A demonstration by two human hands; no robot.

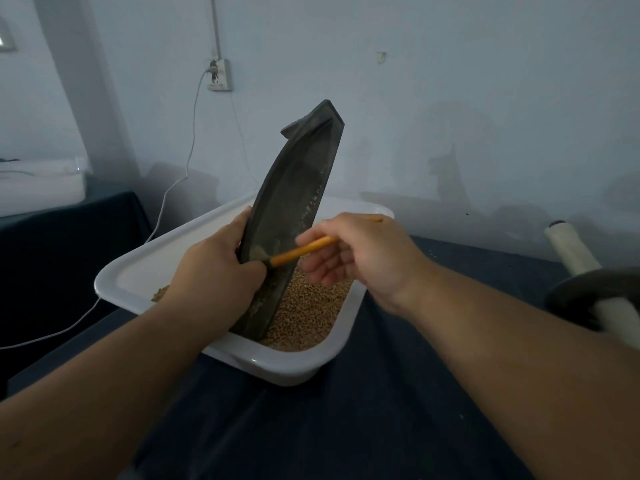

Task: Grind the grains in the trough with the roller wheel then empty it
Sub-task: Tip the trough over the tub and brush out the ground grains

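The dark, boat-shaped trough (294, 188) stands steeply tilted, its far end raised toward the wall and its near end resting down in the white tray (287, 370). Its hollow side faces right, and a few pale specks cling along the inner right wall.

The left hand (214, 268) grips the trough by its left edge, on the lower half. The thumb is curled over onto the inner face and the forefinger lies up along the rim. The other fingers go round the back, out of sight.

The right hand (360, 251) pinches an orange-handled brush (301, 250) high on its handle, whose tip pokes out past the knuckles on the far side. The remaining fingers hang loosely curled below the handle and touch nothing. They are blurred, so their exact spread is unclear. The brush head lies against the inside of the trough, just beside the left thumb, with a small pale clump of meal at the bristles.

Brown grains (311, 313) are heaped in the near right part of the tray, round the foot of the trough. A little shows to the left of the left wrist too.

The tray sits on a table under a dark cloth (346, 427). At the right edge, well apart from the tray, the roller wheel (581, 296) lies on the cloth, a dark disc on a pale handle bar.

A white cable (192, 133) hangs from a wall socket (219, 75) at the far left.
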